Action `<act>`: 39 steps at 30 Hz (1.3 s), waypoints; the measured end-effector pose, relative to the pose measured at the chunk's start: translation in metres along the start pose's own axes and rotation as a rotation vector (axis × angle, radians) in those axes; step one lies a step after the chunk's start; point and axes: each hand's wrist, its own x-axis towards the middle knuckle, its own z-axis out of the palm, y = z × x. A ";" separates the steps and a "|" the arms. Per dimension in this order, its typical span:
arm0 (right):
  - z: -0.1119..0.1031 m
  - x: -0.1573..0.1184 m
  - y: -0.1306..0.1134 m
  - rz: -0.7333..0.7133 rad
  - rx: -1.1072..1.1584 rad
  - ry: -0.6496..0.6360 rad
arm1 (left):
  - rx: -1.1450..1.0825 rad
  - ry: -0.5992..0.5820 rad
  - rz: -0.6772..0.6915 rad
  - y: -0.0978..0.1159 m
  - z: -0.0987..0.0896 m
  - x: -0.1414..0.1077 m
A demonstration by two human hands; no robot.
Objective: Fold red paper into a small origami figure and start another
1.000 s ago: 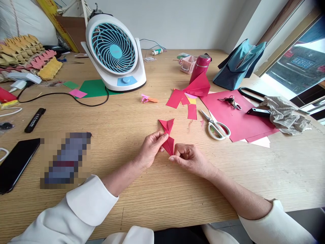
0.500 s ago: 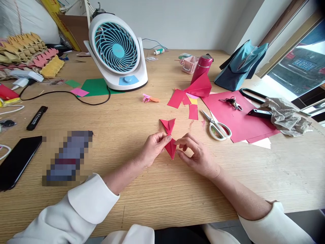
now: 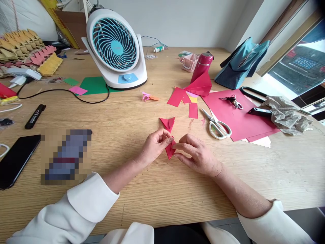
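Observation:
A small folded red paper (image 3: 170,151) is in front of me at the middle of the table, with pointed flaps at its far end and a tapered point toward me. My left hand (image 3: 153,146) is closed on its narrow middle, thumb on top, and hides part of that waist. From the right, my right hand (image 3: 199,154) pinches the edge of the near half between thumb and fingers. Beyond and to the right lie white-handled scissors (image 3: 218,128) and cut red paper pieces (image 3: 176,97).
Large red sheets (image 3: 241,118) lie at right under keys (image 3: 233,100) and a crumpled cloth (image 3: 285,113). A fan (image 3: 116,51), a red bottle (image 3: 203,66) and a blue bag (image 3: 242,66) stand behind. At left are a black phone (image 3: 19,161), a marker (image 3: 35,116) and a cable (image 3: 88,101).
My right hand has moved slightly left, its fingertips now on the near half of the folded paper. The near point has shifted a little left; my left hand keeps its grip.

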 end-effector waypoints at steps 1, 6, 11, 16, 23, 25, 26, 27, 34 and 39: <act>0.000 0.000 0.000 -0.005 -0.011 -0.005 | 0.005 0.005 -0.003 0.001 0.000 0.000; 0.000 0.000 -0.002 -0.009 -0.078 0.028 | -0.019 0.034 -0.053 0.007 0.004 -0.004; 0.000 0.001 -0.004 -0.037 -0.142 0.045 | -0.035 0.018 -0.068 0.006 0.006 -0.005; 0.001 0.001 -0.005 0.018 -0.133 0.052 | 0.035 0.004 -0.066 0.007 0.005 -0.004; 0.006 -0.002 0.003 0.135 -0.065 0.036 | 0.212 -0.127 0.018 0.010 -0.003 -0.005; 0.007 -0.002 0.004 0.138 -0.064 0.023 | 0.345 -0.171 0.111 0.010 -0.006 -0.007; 0.007 -0.002 0.004 0.137 -0.066 0.016 | 0.417 -0.177 0.153 0.010 -0.008 -0.008; 0.008 -0.002 0.004 0.136 -0.070 0.008 | 0.479 -0.178 0.187 0.010 -0.009 -0.009; 0.009 -0.002 0.001 0.150 -0.087 -0.057 | 0.729 -0.269 0.328 0.011 -0.013 -0.010; 0.014 -0.004 0.004 0.204 -0.030 -0.114 | 0.885 -0.304 0.371 0.004 -0.014 -0.010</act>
